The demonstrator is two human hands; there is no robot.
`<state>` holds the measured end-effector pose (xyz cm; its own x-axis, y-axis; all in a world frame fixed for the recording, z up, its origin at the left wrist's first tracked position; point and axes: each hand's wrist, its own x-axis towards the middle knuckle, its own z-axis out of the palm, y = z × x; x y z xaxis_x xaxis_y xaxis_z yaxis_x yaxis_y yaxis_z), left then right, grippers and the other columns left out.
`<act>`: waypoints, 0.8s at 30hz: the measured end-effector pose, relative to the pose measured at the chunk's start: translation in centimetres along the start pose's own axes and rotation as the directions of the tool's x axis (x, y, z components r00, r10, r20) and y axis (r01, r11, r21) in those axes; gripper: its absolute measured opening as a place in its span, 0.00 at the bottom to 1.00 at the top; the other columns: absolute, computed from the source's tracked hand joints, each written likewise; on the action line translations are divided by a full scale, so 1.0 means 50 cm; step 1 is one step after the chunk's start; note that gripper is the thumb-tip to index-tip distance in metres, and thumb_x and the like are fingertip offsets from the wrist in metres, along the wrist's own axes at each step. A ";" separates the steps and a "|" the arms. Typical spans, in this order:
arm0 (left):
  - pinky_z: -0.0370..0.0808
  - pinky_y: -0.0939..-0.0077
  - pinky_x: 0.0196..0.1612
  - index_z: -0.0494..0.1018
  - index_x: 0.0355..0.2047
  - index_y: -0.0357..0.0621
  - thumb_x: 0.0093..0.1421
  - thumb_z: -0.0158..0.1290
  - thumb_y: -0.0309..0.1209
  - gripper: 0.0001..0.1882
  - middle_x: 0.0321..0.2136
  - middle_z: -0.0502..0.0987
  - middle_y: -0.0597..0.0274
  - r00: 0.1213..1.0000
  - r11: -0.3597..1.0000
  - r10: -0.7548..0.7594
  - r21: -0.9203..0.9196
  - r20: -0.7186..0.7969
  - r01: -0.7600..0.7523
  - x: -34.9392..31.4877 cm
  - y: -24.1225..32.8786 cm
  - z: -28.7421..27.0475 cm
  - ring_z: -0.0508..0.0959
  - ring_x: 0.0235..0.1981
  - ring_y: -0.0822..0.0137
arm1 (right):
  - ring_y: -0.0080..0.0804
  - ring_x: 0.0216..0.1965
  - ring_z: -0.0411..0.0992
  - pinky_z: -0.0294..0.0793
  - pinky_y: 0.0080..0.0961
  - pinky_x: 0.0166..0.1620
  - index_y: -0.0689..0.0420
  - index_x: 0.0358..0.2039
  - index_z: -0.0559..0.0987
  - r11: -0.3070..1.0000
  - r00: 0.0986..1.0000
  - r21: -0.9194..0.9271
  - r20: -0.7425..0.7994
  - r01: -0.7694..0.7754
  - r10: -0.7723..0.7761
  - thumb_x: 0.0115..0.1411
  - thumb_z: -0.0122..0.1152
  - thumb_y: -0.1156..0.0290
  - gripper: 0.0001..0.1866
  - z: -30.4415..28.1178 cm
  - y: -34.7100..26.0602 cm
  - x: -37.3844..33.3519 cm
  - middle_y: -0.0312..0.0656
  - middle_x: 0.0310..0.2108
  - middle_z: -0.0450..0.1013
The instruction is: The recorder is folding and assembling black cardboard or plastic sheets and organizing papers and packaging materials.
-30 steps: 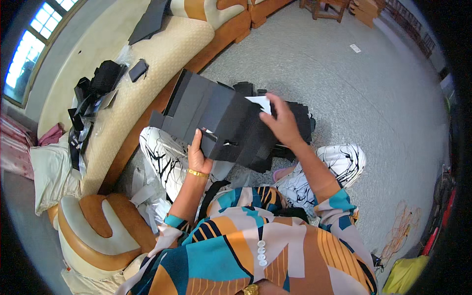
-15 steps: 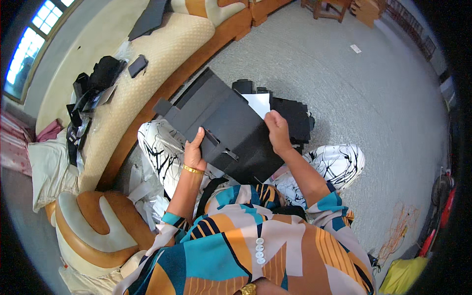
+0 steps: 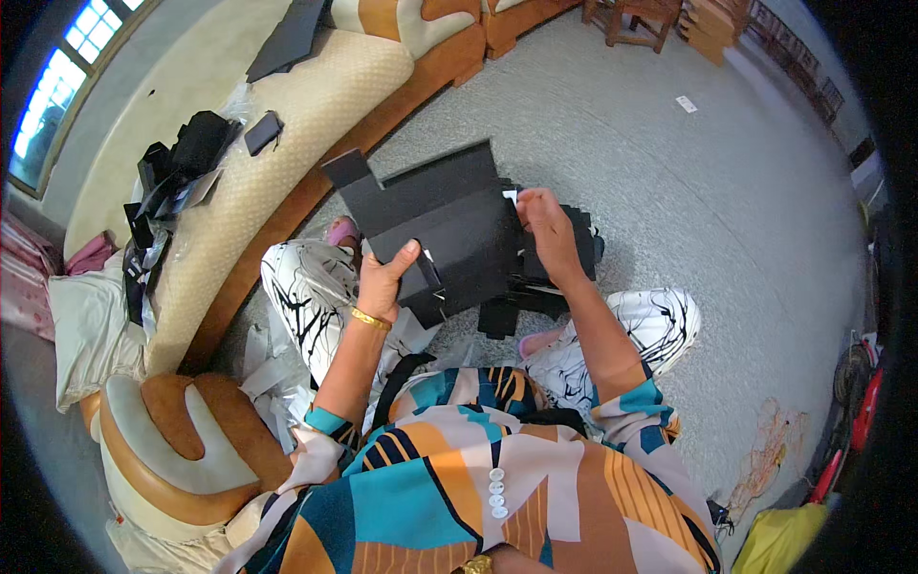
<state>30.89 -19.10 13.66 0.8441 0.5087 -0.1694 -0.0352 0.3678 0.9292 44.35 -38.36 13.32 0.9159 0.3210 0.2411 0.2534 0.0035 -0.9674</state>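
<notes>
A black cardboard piece (image 3: 449, 220), creased and with flaps, is held up in front of me over my lap. My left hand (image 3: 384, 282) grips its lower left part, thumb on top, next to a slot with a small bright strip. At the right edge of the cardboard, the fingers of my right hand (image 3: 547, 230) are curled closed. A small white patch (image 3: 511, 196) shows beside those fingertips; whether it is paper or the cardboard's underside I cannot tell. Beyond my right hand, more black cardboard pieces (image 3: 585, 239) lie on the floor, partly covered by the hand.
A cream-covered sofa (image 3: 330, 86) curves along the left, with black pieces and clear plastic (image 3: 196, 143) and a dark pouch (image 3: 263, 132) on it. White scraps (image 3: 277, 383) lie by my left knee. A wooden stool (image 3: 636, 24) stands far off on the grey floor (image 3: 755, 210).
The black cardboard has turned and shifted, so its upper edge lies flatter and the floor below it shows. Much less white is visible by my right hand, which has moved slightly right.
</notes>
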 end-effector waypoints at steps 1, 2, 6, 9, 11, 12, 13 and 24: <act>0.72 0.74 0.37 0.70 0.38 0.41 0.49 0.59 0.30 0.16 0.34 0.75 0.63 1.000 1.000 -0.009 0.002 0.006 0.009 -0.002 -0.007 0.008 0.75 0.33 0.68 | 0.30 0.26 0.69 0.66 0.28 0.30 0.60 0.27 0.71 1.000 1.000 -0.003 -0.008 -0.007 0.007 0.61 0.44 0.59 0.17 -0.001 0.002 0.002 0.43 0.24 0.70; 0.72 0.74 0.38 0.70 0.39 0.41 0.49 0.59 0.30 0.16 0.35 0.75 0.63 0.999 0.999 -0.036 -0.010 0.019 0.037 -0.004 -0.013 0.014 0.75 0.34 0.68 | 0.30 0.25 0.69 0.65 0.30 0.29 0.61 0.27 0.70 0.986 1.000 -0.167 0.016 0.004 -0.001 0.61 0.44 0.59 0.17 -0.003 0.005 0.002 0.45 0.21 0.68; 0.70 0.76 0.37 0.71 0.38 0.42 0.48 0.61 0.32 0.18 0.33 0.75 0.64 0.994 0.993 -0.106 -0.041 0.038 0.107 -0.002 -0.017 0.029 0.74 0.33 0.70 | 0.31 0.20 0.68 0.63 0.32 0.25 0.62 0.28 0.70 0.943 0.999 -0.332 -0.042 0.002 -0.017 0.61 0.44 0.57 0.19 -0.005 0.044 -0.003 0.47 0.16 0.65; 0.71 0.75 0.36 0.71 0.37 0.42 0.48 0.61 0.32 0.17 0.32 0.75 0.64 0.979 0.979 -0.195 -0.053 0.058 0.198 0.008 -0.016 0.016 0.74 0.32 0.70 | 0.29 0.19 0.67 0.62 0.31 0.24 0.60 0.27 0.72 0.954 0.971 0.184 0.048 -0.237 0.232 0.61 0.45 0.57 0.18 -0.002 0.022 -0.007 0.39 0.17 0.67; 0.72 0.75 0.35 0.71 0.37 0.42 0.48 0.61 0.32 0.17 0.32 0.75 0.64 0.966 0.965 -0.247 -0.068 0.073 0.252 0.011 -0.019 0.000 0.75 0.32 0.69 | 0.27 0.19 0.67 0.62 0.30 0.25 0.59 0.27 0.73 0.690 0.896 0.572 0.270 -0.443 0.351 0.61 0.46 0.57 0.17 -0.005 0.017 -0.009 0.34 0.18 0.69; 0.72 0.74 0.35 0.71 0.37 0.42 0.48 0.61 0.32 0.17 0.32 0.75 0.63 0.956 0.957 -0.276 -0.064 0.100 0.283 0.015 -0.025 -0.009 0.75 0.32 0.69 | 0.25 0.22 0.67 0.64 0.27 0.28 0.58 0.28 0.74 0.672 0.834 0.497 0.378 -0.549 0.402 0.61 0.46 0.58 0.16 -0.023 0.030 -0.009 0.31 0.21 0.69; 0.72 0.74 0.36 0.71 0.37 0.42 0.48 0.60 0.32 0.17 0.32 0.75 0.63 0.945 0.949 -0.302 -0.059 0.123 0.311 0.015 -0.024 -0.012 0.75 0.33 0.69 | 0.24 0.25 0.68 0.66 0.24 0.31 0.57 0.29 0.75 0.648 0.754 0.406 0.480 -0.644 0.449 0.60 0.47 0.58 0.15 -0.038 0.039 -0.006 0.29 0.24 0.70; 0.71 0.81 0.38 0.72 0.38 0.39 0.47 0.62 0.34 0.19 0.33 0.76 0.63 0.954 0.960 -0.229 0.207 0.195 0.188 -0.025 -0.019 0.033 0.74 0.33 0.72 | 0.37 0.39 0.69 0.67 0.27 0.41 0.58 0.39 0.71 0.710 0.848 -0.516 0.064 0.480 -0.527 0.46 0.63 0.64 0.21 -0.045 -0.075 0.004 0.43 0.36 0.70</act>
<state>30.73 -21.38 13.52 0.9173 0.2493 -0.3104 0.2357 0.2881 0.9281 44.31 -40.44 17.16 0.6231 0.3304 0.7089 0.7798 -0.3320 -0.5307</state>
